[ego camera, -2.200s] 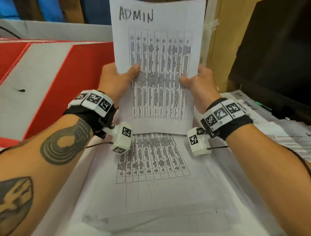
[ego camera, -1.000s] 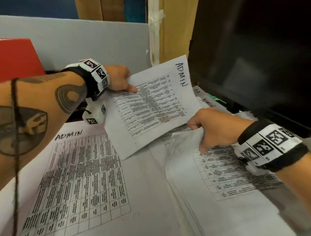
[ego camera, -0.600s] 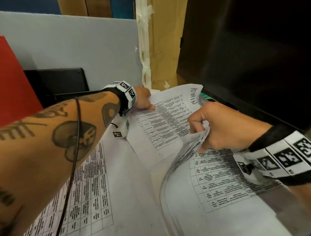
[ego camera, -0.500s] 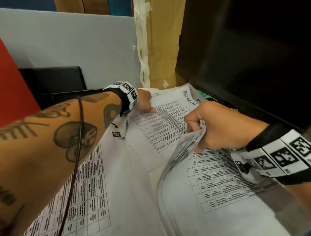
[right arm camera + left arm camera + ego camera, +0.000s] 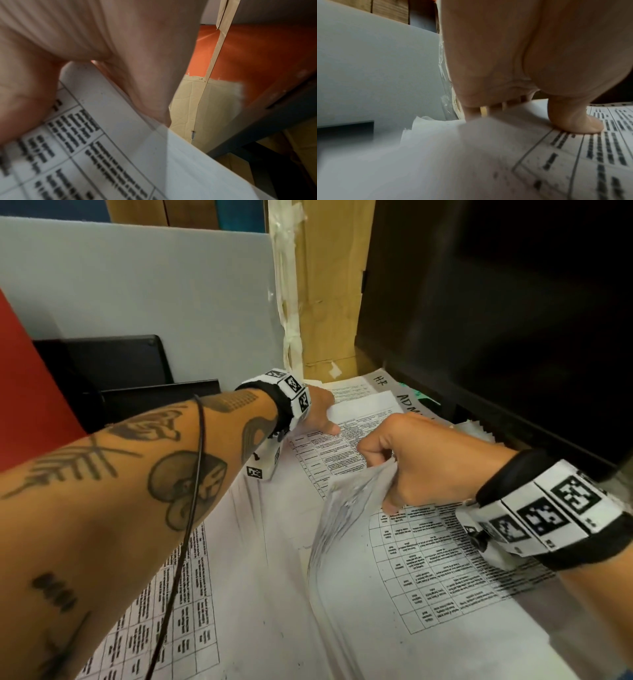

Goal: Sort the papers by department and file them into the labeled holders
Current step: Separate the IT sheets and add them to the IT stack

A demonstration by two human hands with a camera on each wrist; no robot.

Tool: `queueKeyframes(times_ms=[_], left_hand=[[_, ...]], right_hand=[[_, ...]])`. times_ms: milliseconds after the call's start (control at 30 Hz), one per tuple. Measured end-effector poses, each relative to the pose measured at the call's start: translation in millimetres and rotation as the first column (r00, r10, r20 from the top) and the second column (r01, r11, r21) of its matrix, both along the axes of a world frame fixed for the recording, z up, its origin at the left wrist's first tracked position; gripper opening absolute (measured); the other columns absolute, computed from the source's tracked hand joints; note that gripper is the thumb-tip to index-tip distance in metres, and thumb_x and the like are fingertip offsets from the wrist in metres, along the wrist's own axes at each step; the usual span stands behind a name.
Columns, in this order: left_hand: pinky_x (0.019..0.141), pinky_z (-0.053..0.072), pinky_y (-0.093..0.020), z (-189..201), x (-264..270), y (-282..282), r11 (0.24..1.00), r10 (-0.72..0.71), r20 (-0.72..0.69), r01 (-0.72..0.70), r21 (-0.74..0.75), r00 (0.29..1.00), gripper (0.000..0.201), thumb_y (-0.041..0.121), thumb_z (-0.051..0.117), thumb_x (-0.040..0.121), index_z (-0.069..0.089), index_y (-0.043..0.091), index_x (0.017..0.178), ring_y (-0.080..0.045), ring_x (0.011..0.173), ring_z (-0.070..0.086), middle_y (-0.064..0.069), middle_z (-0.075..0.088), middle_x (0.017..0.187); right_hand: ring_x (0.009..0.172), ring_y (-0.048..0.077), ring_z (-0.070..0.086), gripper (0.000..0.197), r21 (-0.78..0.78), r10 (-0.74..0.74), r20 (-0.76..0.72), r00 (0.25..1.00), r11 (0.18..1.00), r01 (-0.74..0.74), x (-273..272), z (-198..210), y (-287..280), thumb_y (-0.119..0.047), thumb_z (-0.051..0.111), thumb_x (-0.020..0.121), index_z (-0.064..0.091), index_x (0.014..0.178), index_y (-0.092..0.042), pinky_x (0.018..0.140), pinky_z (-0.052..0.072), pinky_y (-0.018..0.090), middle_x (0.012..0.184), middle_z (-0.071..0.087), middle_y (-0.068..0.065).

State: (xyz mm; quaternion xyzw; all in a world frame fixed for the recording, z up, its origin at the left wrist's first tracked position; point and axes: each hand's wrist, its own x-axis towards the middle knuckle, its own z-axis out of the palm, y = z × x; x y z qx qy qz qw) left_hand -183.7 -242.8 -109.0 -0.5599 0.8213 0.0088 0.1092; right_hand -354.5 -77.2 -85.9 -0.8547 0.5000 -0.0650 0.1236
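The right hand (image 5: 421, 460) pinches a lifted sheet (image 5: 346, 508) tight; it could crumple or rip. The left hand (image 5: 320, 414) pinches the ADMIN page (image 5: 363, 419).

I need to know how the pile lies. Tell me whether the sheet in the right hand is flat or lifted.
Lifted: the right hand pinches the sheet's top edge, curling it up off the pile.

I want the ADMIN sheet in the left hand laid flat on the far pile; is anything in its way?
Yes: the right hand pinches a lifted, curled sheet just nearer than the ADMIN sheet, which the left hand holds.
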Motion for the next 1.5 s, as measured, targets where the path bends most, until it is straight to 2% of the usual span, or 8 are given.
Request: queueKeyframes(times_ms=[200, 300, 600, 800, 1033, 1133, 1300, 1500], left_hand=[[0.116, 0.034, -0.04, 52.2, 54.8, 29.9, 0.99, 0.109, -0.206, -0.126, -0.07, 0.972, 0.057, 0.056, 0.042, 0.105, 0.05, 0.02, 0.148, -0.028, 0.134, 0.053, -0.005, 0.059, 0.145], [0.101, 0.054, -0.042, 70.7, 123.9, 53.9, 0.959, 0.27, -0.033, -0.266, 0.094, 0.962, 0.045, 0.051, 0.065, 0.096, 0.068, 0.019, 0.127, -0.02, 0.105, 0.068, 0.004, 0.073, 0.105], [0.091, 0.058, -0.037, 19.7, 256.5, 116.5, 0.894, 0.358, 0.276, -0.413, 0.174, 0.892, 0.066, 0.053, 0.091, 0.067, 0.07, 0.02, 0.12, -0.021, 0.105, 0.067, 0.002, 0.07, 0.115], [0.064, 0.055, -0.027, 31.8, 273.7, 127.0, 0.924, 0.375, 0.006, -0.374, -0.078, 0.927, 0.038, 0.039, 0.089, 0.076, 0.076, 0.015, 0.103, -0.018, 0.079, 0.071, 0.001, 0.074, 0.087], [0.072, 0.062, -0.035, 57.4, 249.6, 137.1, 0.915, 0.306, -0.131, -0.329, -0.235, 0.943, 0.035, 0.045, 0.084, 0.081, 0.08, 0.018, 0.102, -0.017, 0.078, 0.071, 0.001, 0.076, 0.086], [0.069, 0.057, -0.029, 64.0, 239.9, 139.8, 0.923, 0.222, -0.184, -0.267, -0.277, 0.958, 0.025, 0.038, 0.087, 0.079, 0.083, 0.021, 0.098, -0.014, 0.076, 0.07, 0.005, 0.076, 0.082], [0.071, 0.053, -0.022, 66.9, 259.9, 142.7, 0.956, 0.216, -0.248, -0.256, -0.143, 0.944, 0.022, 0.036, 0.087, 0.079, 0.078, 0.03, 0.098, -0.003, 0.08, 0.067, 0.018, 0.072, 0.083], [0.071, 0.055, -0.024, 58.1, 286.8, 148.0, 0.947, 0.276, -0.321, -0.313, -0.069, 0.906, 0.036, 0.028, 0.092, 0.073, 0.076, 0.024, 0.105, -0.014, 0.083, 0.072, 0.006, 0.077, 0.093]], right_hand=[[0.078, 0.011, 0.069, 0.041, 0.081, 0.013, -0.085, 0.996, 0.997, -0.006, 9.7, 7.0, -9.7, -0.017, 0.1, 0.054, 0.066, 0.076, -0.026, 0.077, 0.06, 0.047, 0.078, 0.072, -0.008], [0.096, 0.014, 0.066, 0.061, 0.121, 0.023, -0.209, 0.978, 0.993, 0.002, 21.1, 3.5, -21.4, -0.02, 0.098, 0.057, 0.059, 0.1, -0.038, 0.085, 0.057, 0.046, 0.104, 0.069, -0.012], [0.127, 0.018, 0.045, 0.112, 0.185, 0.094, -0.541, 0.836, 0.983, 0.01, 80.9, 13.7, -24.8, -0.023, 0.094, 0.059, 0.028, 0.141, -0.06, 0.105, 0.049, 0.045, 0.143, 0.041, -0.016], [0.123, 0.016, 0.052, 0.061, 0.031, 0.224, -0.289, 0.931, 0.974, -0.225, 162.0, 15.5, -14.2, -0.031, 0.084, 0.081, 0.054, 0.134, -0.04, 0.105, 0.046, 0.036, 0.135, 0.05, -0.012], [0.128, 0.018, 0.055, 0.066, -0.222, 0.212, 0.173, 0.962, 0.96, -0.171, 230.9, -4.2, -33.9, -0.031, 0.083, 0.083, 0.05, 0.139, -0.025, 0.108, 0.048, 0.04, 0.14, 0.057, -0.002], [0.105, 0.019, 0.066, 0.041, -0.243, 0.192, 0.268, 0.944, 0.962, -0.127, 244.9, -7.9, -40.8, -0.029, 0.085, 0.081, 0.065, 0.117, -0.026, 0.094, 0.057, 0.042, 0.112, 0.07, -0.004], [0.079, 0.007, 0.067, 0.015, -0.212, 0.142, 0.31, 0.94, 0.974, -0.078, 238.5, -1.6, -52.7, -0.018, 0.085, 0.083, 0.074, 0.083, -0.029, 0.064, 0.05, 0.022, 0.081, 0.071, -0.011], [0.096, 0.001, 0.068, 0.017, -0.155, 0.148, 0.445, 0.883, 0.984, -0.087, 217.7, 1.5, -59.2, -0.002, 0.071, 0.092, 0.074, 0.089, -0.018, 0.076, 0.048, 0.013, 0.102, 0.075, -0.008]])
